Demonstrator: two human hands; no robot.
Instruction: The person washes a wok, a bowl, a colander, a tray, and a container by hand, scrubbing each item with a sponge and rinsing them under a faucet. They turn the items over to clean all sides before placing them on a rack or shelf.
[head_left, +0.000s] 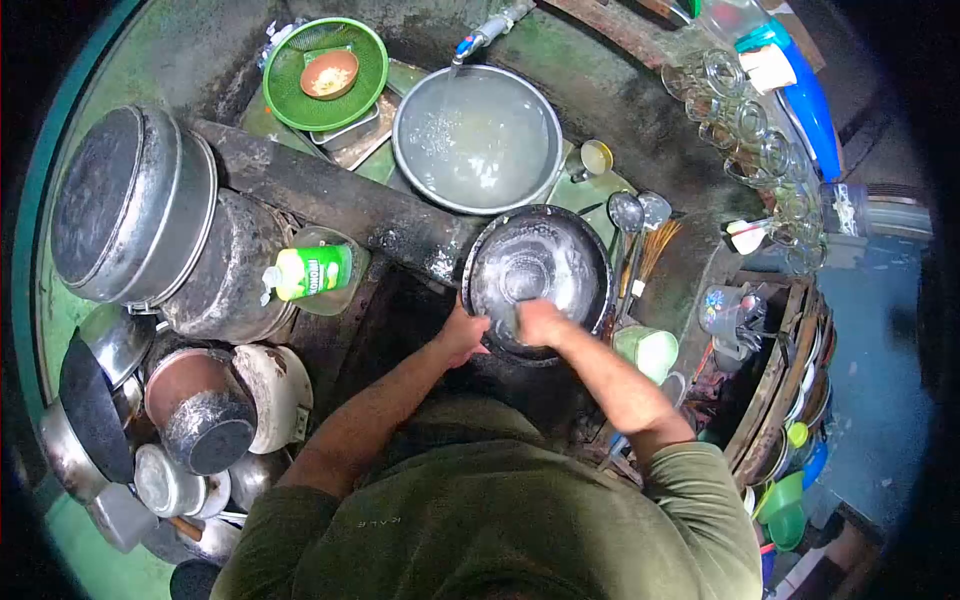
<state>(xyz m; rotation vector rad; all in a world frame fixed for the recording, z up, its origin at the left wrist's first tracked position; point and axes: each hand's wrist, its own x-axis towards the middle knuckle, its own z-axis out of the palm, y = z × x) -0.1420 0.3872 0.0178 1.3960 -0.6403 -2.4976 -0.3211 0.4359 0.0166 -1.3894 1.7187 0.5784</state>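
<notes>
A black wok-like pan (575,265) is in front of me, its inside streaked with whitish suds. My left hand (462,334) is closed on the pan's near left rim. Inside the pan, my right hand (541,324) is pressed down with its fingers curled. Whatever lies under those fingers is hidden. Just beyond the pan is a large metal basin (402,165) of water, under a tap (466,45) with a blue handle. Ladles (627,212) lie to the pan's right, near a yellowish mug (595,158).
A green dish-soap pouch (312,271) sits in a container on the left. Large pots (165,220) and piled cookware (205,420) fill the left side. A green strainer (284,85) holds a brown bowl (329,74). Glasses (750,125) and a dish rack (775,385) line the right.
</notes>
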